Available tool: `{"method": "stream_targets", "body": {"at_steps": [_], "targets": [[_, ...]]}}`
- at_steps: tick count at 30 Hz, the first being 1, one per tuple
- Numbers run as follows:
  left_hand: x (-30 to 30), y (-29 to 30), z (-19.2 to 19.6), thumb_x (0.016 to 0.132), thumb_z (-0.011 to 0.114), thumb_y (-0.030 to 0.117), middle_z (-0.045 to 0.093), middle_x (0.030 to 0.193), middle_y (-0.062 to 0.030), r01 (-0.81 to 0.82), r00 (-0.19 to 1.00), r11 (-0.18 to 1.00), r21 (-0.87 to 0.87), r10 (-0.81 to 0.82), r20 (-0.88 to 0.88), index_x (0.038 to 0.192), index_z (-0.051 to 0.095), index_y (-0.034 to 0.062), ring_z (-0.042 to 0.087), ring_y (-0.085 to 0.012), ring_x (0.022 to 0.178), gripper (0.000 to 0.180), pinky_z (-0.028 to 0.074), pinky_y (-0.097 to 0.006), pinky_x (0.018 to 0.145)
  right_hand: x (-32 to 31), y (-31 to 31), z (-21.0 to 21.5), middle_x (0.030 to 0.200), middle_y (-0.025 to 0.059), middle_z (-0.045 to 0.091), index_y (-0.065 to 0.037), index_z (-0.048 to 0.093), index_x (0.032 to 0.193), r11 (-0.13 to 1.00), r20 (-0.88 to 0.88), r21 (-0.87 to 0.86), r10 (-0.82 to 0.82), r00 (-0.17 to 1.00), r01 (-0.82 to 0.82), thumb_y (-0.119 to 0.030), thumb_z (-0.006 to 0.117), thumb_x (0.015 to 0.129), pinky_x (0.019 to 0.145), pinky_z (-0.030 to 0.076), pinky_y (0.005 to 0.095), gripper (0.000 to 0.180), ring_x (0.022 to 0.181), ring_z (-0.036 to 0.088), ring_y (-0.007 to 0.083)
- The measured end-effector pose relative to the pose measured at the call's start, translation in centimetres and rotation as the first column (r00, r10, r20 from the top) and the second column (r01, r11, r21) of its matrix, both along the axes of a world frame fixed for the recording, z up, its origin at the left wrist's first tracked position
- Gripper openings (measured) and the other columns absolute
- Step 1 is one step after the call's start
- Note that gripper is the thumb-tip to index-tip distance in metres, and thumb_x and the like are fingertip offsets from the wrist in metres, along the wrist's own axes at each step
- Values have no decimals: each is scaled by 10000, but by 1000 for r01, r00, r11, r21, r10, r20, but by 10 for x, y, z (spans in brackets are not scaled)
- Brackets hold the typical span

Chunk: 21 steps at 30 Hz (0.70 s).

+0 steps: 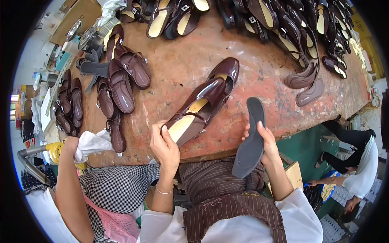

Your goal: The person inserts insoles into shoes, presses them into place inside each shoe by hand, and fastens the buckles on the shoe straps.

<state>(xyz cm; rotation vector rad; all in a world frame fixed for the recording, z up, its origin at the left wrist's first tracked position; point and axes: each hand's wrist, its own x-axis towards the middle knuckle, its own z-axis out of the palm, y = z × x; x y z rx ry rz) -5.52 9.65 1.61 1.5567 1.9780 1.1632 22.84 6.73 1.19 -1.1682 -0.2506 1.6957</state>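
My left hand (165, 146) grips the heel end of a glossy dark-brown mule shoe (208, 95), its thumb on the pale inner sole. This shoe lies tilted over a second brown shoe (233, 69), which is partly hidden beneath it. In my right hand (267, 141) is a dark grey insole (246, 156), upright over the table's front edge, with the thumb on its near face and fingers around its edge. Two brown insoles (310, 92) and another (302, 77) lie together on the right part of the table.
Many brown shoes (263, 14) crowd the far side of the worn reddish table (174, 69). More shoes (121, 91) and dark insoles (95, 67) stand at left. A co-worker's arm (69, 182) with a white cloth (95, 145) reaches in beside me. Another person (362, 162) bends down at the right.
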Motion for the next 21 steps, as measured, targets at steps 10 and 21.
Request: {"method": "stream_targets", "body": {"at_steps": [10, 21], "targets": [[13, -45, -43, 1118, 368, 209, 689, 955, -110, 74, 473, 924, -376, 299, 829, 1284, 524, 10, 680, -188, 661, 303, 554, -293, 460, -63, 38, -14, 1222, 165, 644, -5, 422, 1374, 965, 335, 86, 206, 919, -247, -224, 812, 881, 849, 543, 328, 665, 955, 649, 154], [39, -47, -22, 1121, 323, 190, 667, 919, -114, -10, 681, 960, -278, 211, 702, 1186, 505, 0, 649, -152, 632, 270, 538, -283, 426, -80, 50, -15, 1185, 104, 628, 4, 467, 1338, 983, 148, 116, 124, 981, -142, -165, 800, 892, 960, 511, 332, 582, 1103, 609, 160]]}}
